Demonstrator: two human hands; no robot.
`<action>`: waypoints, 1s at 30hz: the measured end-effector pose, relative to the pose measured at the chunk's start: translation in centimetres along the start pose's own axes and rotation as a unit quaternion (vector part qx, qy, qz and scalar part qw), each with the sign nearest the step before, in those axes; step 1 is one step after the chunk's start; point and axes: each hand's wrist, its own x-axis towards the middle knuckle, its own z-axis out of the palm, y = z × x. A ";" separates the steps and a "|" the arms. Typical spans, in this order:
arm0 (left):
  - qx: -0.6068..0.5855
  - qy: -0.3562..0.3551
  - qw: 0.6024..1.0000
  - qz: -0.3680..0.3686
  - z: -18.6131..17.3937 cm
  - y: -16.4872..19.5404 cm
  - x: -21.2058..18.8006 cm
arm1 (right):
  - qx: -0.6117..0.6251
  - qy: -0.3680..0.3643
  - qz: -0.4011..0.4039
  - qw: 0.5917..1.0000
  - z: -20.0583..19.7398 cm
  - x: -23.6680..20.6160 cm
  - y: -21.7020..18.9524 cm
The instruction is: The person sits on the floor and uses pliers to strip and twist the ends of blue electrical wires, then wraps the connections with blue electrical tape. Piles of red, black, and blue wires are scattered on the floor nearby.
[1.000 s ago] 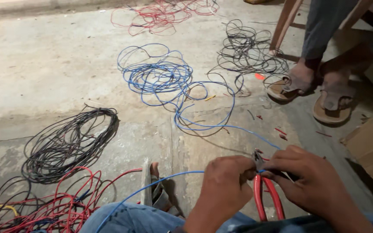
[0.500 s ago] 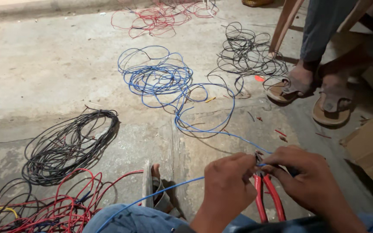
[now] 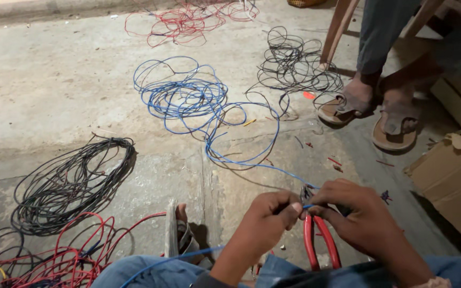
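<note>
head view looks down at a concrete floor (image 3: pixel 54 90) strewn with wire. the left hand (image 3: pixel 265 221) pinches the blue wire (image 3: pixel 252 160) between thumb and fingertips, holding it taut where it meets the tool. the right hand (image 3: pixel 361 216) is closed around the head of the red-handled pliers (image 3: pixel 321 242), whose handles hang down toward the person's lap; the tool's tip is hidden by the fingers, so whether it bites the wire cannot be told. both hands sit close together, seemingly so that the wire stays steady at the tool's head. from there the blue wire runs up across the floor to a loose blue coil (image 3: pixel 185 93), and another stretch trails down over the person's knee.

a black wire bundle (image 3: pixel 70 184) lies to the left, with a red wire tangle (image 3: pixel 65 258) below it. a second black coil (image 3: pixel 294 66) and a far red coil (image 3: pixel 188 18) lie farther off. another person's sandalled feet (image 3: pixel 374 112) rest near a wooden leg (image 3: pixel 337 32), beside a cardboard box (image 3: pixel 454 176).
</note>
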 end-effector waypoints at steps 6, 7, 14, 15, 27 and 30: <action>0.223 0.054 0.967 0.113 -0.2 2.1 -0.8 | 0.000 0.006 0.122 0.992 0.3 -0.3 1.1; 0.253 0.050 0.959 0.116 -0.6 2.4 -1.0 | 0.004 0.038 0.071 0.997 0.4 -0.5 1.5; 0.031 0.093 0.995 0.020 -1.3 1.8 0.1 | 0.395 0.105 0.098 0.908 1.4 -2.3 5.1; -0.016 0.098 0.994 0.037 -1.2 1.3 0.3 | 0.412 0.100 0.081 0.902 1.7 -2.3 5.3; -0.077 0.102 0.991 0.048 -1.2 0.1 0.7 | 0.238 0.068 0.158 0.956 5.3 -1.0 0.9; -0.011 0.104 0.993 0.058 -1.2 1.0 0.2 | 0.198 0.098 0.115 0.969 5.5 -0.9 0.3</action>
